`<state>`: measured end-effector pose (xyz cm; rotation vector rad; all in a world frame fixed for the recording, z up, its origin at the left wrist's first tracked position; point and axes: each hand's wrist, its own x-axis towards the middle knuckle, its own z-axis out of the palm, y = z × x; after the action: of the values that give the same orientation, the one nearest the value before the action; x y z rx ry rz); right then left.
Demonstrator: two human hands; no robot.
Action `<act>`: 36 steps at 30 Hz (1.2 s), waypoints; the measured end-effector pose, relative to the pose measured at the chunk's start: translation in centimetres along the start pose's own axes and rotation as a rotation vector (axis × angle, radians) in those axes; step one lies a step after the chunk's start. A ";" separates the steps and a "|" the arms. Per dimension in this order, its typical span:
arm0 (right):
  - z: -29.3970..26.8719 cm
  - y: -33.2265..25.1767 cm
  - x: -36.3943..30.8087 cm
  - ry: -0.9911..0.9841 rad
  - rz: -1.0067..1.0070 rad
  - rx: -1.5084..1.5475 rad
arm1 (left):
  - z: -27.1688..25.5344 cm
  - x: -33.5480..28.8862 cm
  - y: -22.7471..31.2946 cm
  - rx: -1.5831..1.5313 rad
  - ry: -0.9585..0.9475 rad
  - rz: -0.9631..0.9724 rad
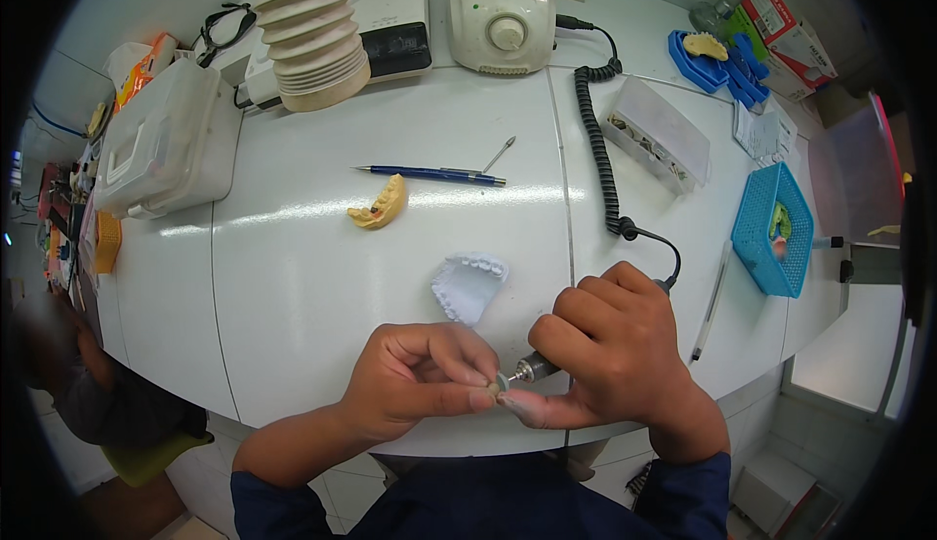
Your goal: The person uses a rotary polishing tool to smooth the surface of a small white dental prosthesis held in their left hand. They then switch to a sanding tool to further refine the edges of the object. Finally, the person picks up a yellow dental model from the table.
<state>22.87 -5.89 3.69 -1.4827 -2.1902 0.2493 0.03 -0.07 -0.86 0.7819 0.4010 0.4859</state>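
The left hand (420, 379) pinches a small workpiece (494, 389) between the tips of its thumb and fingers. The right hand (620, 340) is curled around a dark rotary handpiece (538, 365), with its thumb extended toward the left fingertips. The workpiece lies in the gap between the two hands, at the left fingertips and directly beside the grey-green disc (503, 381) on the handpiece tip (the fingertips hide part of the workpiece, so its full shape and its exact contact with the disc cannot be told).

A white dental cast (468, 291) rests on the table (293, 277) just beyond the left hand, apart from it. Farther beyond the left hand is a yellow partial cast (381, 206). Past that cast lie a blue pencil-shaped tool (429, 174) and, near its right end, a slim metal bur (500, 154). A coiled black cord (600, 140) runs from the rear of the handpiece, beyond the right hand, to a white control unit (503, 13). A blue basket (752, 233) stands to the right of the right hand, well apart.
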 end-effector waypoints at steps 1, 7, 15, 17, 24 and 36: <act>0.0 0.0 0.0 0.004 -0.002 0.001 | 0.0 0.0 -0.1 -0.005 0.001 0.001; 0.1 -0.1 0.0 0.000 -0.010 -0.008 | 0.3 0.0 -0.2 -0.099 0.036 -0.027; 0.2 -0.1 0.0 0.016 -0.011 -0.001 | 0.2 -0.1 -0.6 -0.118 0.031 -0.011; 0.2 -0.1 0.1 0.022 -0.008 0.003 | 0.2 -0.2 -0.6 -0.121 0.037 -0.008; 0.3 0.0 0.0 0.036 -0.015 0.006 | 0.2 -0.1 -0.8 -0.135 0.025 0.006; 0.5 0.0 0.0 0.035 -0.018 0.015 | 0.1 -0.1 -0.9 -0.155 0.009 0.012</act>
<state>22.67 -5.87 3.27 -1.4482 -2.1688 0.2312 0.27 -0.76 -1.43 0.6332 0.3624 0.5251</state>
